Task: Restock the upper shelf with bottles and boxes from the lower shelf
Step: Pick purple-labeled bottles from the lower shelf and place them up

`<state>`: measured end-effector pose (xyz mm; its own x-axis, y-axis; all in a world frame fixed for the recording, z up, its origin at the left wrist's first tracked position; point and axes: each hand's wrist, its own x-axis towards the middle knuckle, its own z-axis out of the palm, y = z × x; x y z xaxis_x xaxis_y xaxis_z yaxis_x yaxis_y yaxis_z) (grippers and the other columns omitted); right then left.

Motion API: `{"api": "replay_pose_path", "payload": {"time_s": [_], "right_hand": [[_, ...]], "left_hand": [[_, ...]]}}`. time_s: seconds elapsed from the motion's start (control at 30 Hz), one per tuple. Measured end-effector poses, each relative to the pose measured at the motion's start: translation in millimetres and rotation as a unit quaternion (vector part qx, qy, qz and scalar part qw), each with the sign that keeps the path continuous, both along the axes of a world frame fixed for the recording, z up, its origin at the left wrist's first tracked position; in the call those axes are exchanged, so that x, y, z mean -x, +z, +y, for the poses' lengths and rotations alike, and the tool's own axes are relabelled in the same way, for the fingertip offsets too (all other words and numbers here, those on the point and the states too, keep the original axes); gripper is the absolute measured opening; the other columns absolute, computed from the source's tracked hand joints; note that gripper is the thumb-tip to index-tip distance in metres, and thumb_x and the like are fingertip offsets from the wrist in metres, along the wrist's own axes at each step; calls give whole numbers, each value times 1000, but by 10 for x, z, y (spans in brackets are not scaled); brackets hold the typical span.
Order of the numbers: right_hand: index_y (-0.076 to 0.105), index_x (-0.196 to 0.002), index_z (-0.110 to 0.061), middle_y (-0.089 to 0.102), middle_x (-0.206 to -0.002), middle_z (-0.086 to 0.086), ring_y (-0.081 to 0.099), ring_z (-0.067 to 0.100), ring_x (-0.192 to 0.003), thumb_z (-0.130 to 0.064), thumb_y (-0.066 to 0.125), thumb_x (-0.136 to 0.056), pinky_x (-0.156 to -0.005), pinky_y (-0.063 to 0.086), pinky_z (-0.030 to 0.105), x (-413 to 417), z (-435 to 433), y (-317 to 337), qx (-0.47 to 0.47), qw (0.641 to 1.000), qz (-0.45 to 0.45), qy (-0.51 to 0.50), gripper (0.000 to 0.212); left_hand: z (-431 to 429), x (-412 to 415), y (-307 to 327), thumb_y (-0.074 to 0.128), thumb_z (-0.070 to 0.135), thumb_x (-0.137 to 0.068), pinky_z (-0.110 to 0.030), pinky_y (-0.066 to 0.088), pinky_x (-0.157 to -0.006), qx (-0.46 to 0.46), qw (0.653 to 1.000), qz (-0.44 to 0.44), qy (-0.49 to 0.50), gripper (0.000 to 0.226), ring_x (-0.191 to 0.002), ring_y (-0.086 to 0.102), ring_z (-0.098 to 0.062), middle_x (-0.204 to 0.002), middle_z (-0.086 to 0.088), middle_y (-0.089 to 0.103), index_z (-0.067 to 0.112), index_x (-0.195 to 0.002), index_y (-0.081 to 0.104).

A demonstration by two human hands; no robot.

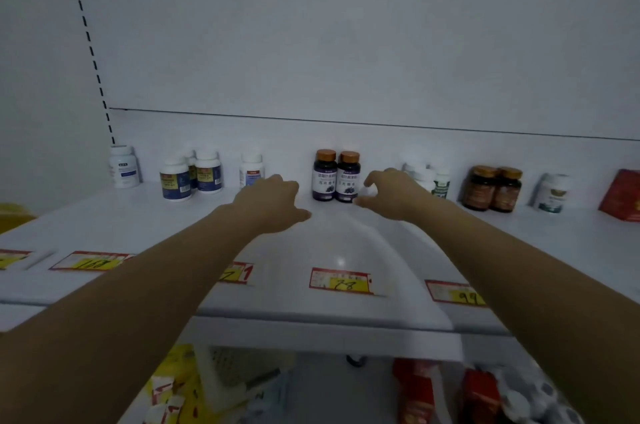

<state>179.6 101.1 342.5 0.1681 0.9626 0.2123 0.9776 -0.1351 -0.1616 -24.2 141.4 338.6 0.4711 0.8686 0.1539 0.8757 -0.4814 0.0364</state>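
Two dark purple bottles with orange caps (336, 178) stand side by side at the back of the white upper shelf (346, 243). My left hand (273, 201) hovers just left of them, fingers relaxed and pointing forward, holding nothing. My right hand (391, 195) is just right of the pair, thumb and loosely curled fingers near the right bottle, with a small gap and nothing in its grip. On the lower shelf, seen blurred below, lie red boxes (414, 389) and yellow packs (180, 385).
White bottles (175, 181) line the back left of the upper shelf. On the right stand more white bottles (427, 179), two brown bottles (491, 188), and a red box (621, 195). Price tags (341, 281) run along the front edge.
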Motion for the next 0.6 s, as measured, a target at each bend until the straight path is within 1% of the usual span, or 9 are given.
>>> {"api": "replay_pose_path", "payload": {"time_s": [0.07, 0.13, 0.27, 0.33, 0.47, 0.6], "right_hand": [[48, -131, -12, 51, -131, 16, 51, 30, -117, -47, 53, -90, -92, 42, 36, 87, -287, 44, 9, 1000, -18, -9, 54], [49, -132, -12, 52, -133, 15, 49, 30, -120, -48, 51, -90, -96, 42, 37, 186, -599, 74, 14, 999, -32, -21, 55], [55, -126, -13, 54, -131, 12, 49, 30, -119, -48, 50, -90, -95, 42, 36, 413, -1316, 71, -11, 997, -37, -60, 51], [55, -126, -14, 54, -131, 12, 50, 30, -119, -47, 51, -90, -96, 44, 39, 533, -1700, 32, -29, 995, -32, -86, 49], [57, -122, -13, 54, -125, 16, 52, 32, -112, -42, 52, -91, -94, 46, 44, 737, -2368, -127, -62, 989, -11, -130, 43], [55, -121, -13, 46, -122, 16, 49, 34, -108, -39, 53, -91, -94, 45, 44, 865, -2887, -381, -22, 985, 13, -170, 40]], "left_hand": [[-202, 77, 61, 49, 55, -87, -43, 45, -95, -3, 1000, -6, -14, 61, -116, 49, -30, -133, -13, 46, 14, -132, 44], [-438, 158, 98, 50, 55, -87, -42, 46, -94, -10, 999, -13, -40, 61, -114, 50, -30, -131, -14, 48, 13, -131, 46], [-969, 315, 109, 51, 53, -87, -40, 45, -91, -25, 994, -38, -99, 57, -111, 51, -30, -126, -14, 51, 11, -126, 50], [-1276, 382, 65, 51, 51, -88, -40, 46, -91, -22, 989, -47, -137, 54, -109, 52, -30, -124, -14, 53, 11, -124, 52], [-1903, 438, -185, 50, 47, -89, -39, 45, -89, -10, 973, -63, -222, 46, -107, 51, -29, -119, -11, 54, 14, -121, 53], [-2342, 389, -493, 50, 43, -89, -36, 44, -83, 47, 963, -36, -265, 43, -105, 53, -28, -116, -11, 55, 12, -118, 54]]}}
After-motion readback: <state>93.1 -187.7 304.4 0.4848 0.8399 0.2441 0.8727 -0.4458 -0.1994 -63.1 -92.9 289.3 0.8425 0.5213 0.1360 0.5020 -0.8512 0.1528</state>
